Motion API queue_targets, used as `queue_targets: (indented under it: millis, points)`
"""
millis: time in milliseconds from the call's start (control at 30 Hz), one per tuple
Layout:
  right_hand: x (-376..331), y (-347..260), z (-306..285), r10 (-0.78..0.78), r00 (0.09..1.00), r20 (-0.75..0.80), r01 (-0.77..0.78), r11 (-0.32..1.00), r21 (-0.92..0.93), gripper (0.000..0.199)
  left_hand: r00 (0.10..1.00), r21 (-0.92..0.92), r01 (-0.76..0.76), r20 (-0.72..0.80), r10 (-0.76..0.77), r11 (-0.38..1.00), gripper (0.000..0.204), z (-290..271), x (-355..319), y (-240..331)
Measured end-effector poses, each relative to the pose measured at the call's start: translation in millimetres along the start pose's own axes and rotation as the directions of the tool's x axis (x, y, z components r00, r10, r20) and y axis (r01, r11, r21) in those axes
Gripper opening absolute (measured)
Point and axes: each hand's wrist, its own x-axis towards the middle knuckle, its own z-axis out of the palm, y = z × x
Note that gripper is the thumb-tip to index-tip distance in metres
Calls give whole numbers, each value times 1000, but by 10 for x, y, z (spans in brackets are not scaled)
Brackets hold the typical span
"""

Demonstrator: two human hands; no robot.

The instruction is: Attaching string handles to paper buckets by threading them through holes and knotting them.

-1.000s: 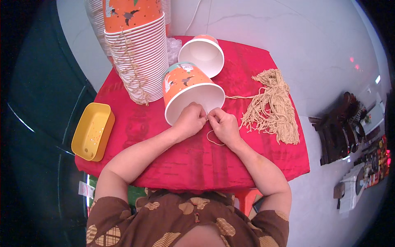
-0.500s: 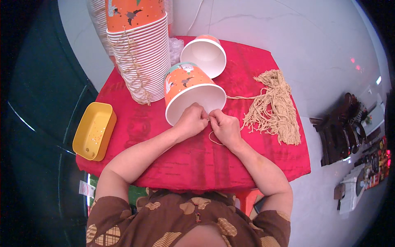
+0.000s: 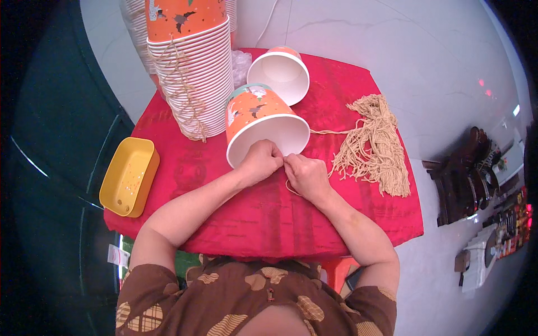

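An orange paper bucket [image 3: 258, 109] with bat pictures lies tipped on the table, its white mouth facing me. Just at the lower rim of that mouth, my left hand [image 3: 259, 161] and my right hand [image 3: 307, 175] meet with fingertips pinched together. Both pinch a thin beige cord [image 3: 291, 189], whose end hangs out under my right hand; the bit between the fingertips is mostly hidden. Another strand leads from behind the bucket to a bundle of beige cords [image 3: 376, 147] at the right.
Far left stands a tall stack of nested buckets [image 3: 190, 78] with cords hanging down its side. A second bucket [image 3: 280, 75] lies behind the first. A yellow tray [image 3: 129, 176] with small bits inside sits at the left edge of the red tablecloth [image 3: 246, 224].
My fingertips have drawn closer together, and the small cord loop between them no longer shows. The loose cord under my right hand has shifted slightly. The buckets have stayed put.
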Motion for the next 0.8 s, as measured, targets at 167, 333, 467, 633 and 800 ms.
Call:
queue_targets:
  millis: [167, 333, 467, 633, 800]
  points:
    - [-12, 14, 13, 28, 1000, 6, -28, 996, 79, 7, 997, 77, -69, 38, 67, 995, 11, -14, -11, 5]
    - [-32, 105, 37, 152, 986, 73, -167, 942, 291, 6, 975, 139, -198, -77, 210, 970, 11, 52, -50, -13]
    - [14, 108, -24, 207, 962, 180, -263, 881, 393, 7, 979, 111, -179, -76, 188, 978, 10, 44, -44, -17]
    - [15, 141, -1, 240, 947, 215, -312, 849, 426, 10, 969, 194, -220, -67, 236, 956, 14, 23, -4, -88]
    - [22, 118, -26, 315, 920, 235, -390, 810, 439, 13, 995, 57, -93, 26, 92, 994, 17, -12, 12, -72]
